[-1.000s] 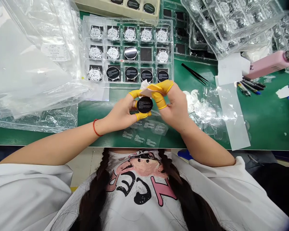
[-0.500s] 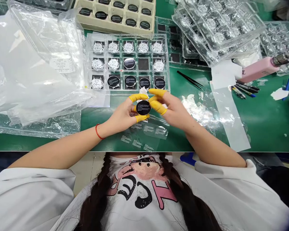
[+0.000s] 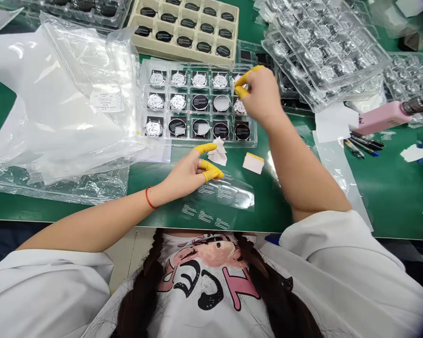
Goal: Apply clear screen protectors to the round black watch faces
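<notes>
Watches [image 3: 199, 79]: fifteen in three rows of five, seated in the clear tray [image 3: 189, 112] at twelve o'clock from the centre of the view; most show silver backs with CE marks, the others dark discs with fine white print, some whitened by glare.
Right hand [image 3: 266, 96]: at one o'clock, over the tray's right-hand end, thumb and forefinger drawn close together by the corner watch [image 3: 237, 77]; whether they grip it, I cannot tell.
Left hand [image 3: 183, 173]: at nine o'clock, forefinger spread away from the thumb, its tip against the white tissue [image 3: 218, 155]; whether the fingers hold that tissue, I cannot tell.
Finger cots [image 3: 211, 174]: yellow, on both hands.
Pink pad [image 3: 253, 165]: at three o'clock, yellow along its far edge, flat on the green table [image 3: 268, 211].
Printed film [image 3: 229, 193]: at five o'clock, just beside the left thumb.
Cream tray [image 3: 183, 55]: at twelve o'clock, beyond the watches, its cells holding black discs.
Plastic bags [image 3: 66, 103]: at ten o'clock, spread flat.
Stacked trays [image 3: 324, 51]: between one and two o'clock.
Pink bottle [image 3: 382, 117]: between two and three o'clock, lying near some pens [image 3: 364, 143].
</notes>
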Motion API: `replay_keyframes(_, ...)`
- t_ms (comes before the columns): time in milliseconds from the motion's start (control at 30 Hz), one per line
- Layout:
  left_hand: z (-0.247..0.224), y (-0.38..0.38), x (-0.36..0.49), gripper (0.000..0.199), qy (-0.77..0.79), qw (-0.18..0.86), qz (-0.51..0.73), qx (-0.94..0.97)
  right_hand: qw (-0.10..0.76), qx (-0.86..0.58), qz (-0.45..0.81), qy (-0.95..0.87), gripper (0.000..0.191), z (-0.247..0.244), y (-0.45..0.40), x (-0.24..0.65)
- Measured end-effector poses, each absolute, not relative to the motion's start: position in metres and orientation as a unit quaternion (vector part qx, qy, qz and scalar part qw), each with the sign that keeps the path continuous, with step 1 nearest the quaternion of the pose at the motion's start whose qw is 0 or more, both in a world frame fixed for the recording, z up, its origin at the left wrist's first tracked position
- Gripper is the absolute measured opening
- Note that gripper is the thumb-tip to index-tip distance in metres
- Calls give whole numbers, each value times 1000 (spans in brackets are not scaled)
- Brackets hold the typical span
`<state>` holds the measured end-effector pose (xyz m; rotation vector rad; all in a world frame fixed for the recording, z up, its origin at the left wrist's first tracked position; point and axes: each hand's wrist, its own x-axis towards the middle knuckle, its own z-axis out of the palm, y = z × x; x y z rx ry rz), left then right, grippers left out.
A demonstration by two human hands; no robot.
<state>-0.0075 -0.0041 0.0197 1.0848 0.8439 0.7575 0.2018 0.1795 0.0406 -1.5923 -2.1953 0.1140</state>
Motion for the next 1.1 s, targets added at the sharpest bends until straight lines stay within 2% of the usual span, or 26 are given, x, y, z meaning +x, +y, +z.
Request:
replay_keyframes(67,19,-5,-7,62,367,710,346,492,163,-560,55,-810,14,40,185,216)
replay_keyframes(200,21,-5,-7,57,375,709,339,491,81,-578,59,-810,33,46,189,217)
replay_keyframes(333,24,-3,-8,61,367,723,370,454,57,-605,29,-794,12,76,159,197)
replay_keyframes(433,24,-2,-9,66,348,739,395,421,128,-570,103,-805,19,93,114,192)
replay_keyframes(533,23,-2,-9,65,345,750,391,407,224,-431,332,-809,21,90,68,196)
replay_keyframes(600,23,-2,-7,61,344,746,376,428,255,-360,432,-787,16,78,47,200)
replay_keyframes(767,19,-6,-3,72,331,690,361,533,291,-394,522,-699,20,48,25,203)
replay_keyframes(833,15,-7,-3,79,322,662,351,578,299,-408,492,-708,19,43,19,198)
replay_keyframes(900,10,-7,-4,81,312,638,337,618,309,-418,404,-753,11,43,9,189)
replay_keyframes(967,7,-7,-5,77,313,615,327,645,319,-412,277,-807,4,46,-1,182)
replay_keyframes(1000,6,-6,-5,74,320,604,327,652,317,-395,223,-833,7,49,-6,181)
replay_keyframes(1100,6,-6,-7,66,350,581,342,650,307,-387,156,-855,7,54,-11,204)
